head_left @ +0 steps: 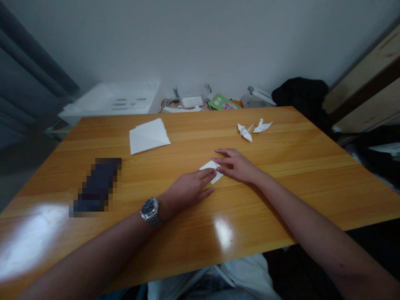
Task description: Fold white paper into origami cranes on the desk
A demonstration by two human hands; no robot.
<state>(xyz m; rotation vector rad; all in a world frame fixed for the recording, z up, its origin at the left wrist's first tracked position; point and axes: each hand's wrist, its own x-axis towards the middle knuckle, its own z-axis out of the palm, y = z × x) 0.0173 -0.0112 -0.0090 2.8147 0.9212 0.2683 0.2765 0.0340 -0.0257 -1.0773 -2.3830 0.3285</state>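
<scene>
A small folded piece of white paper (207,165) lies flat on the wooden table (187,233), partly covered by my fingers. My left hand (190,187), with a metal watch (150,211) on its wrist, rests over the paper's near left side, fingers stretched out and pressing on it. From the right, my right hand (236,166) touches the paper's right edge with its fingertips, fingers spread. Two folded paper cranes, a left one (245,132) and a right one (261,126), sit beyond my right hand.
A stack of white paper sheets (149,136) lies at the back left. Nearer on the left is a dark pixelated object (97,186). Behind the table's far edge stand a white plastic tub (115,98) and a green booklet (222,102). A dark cloth (300,93) lies at the back right.
</scene>
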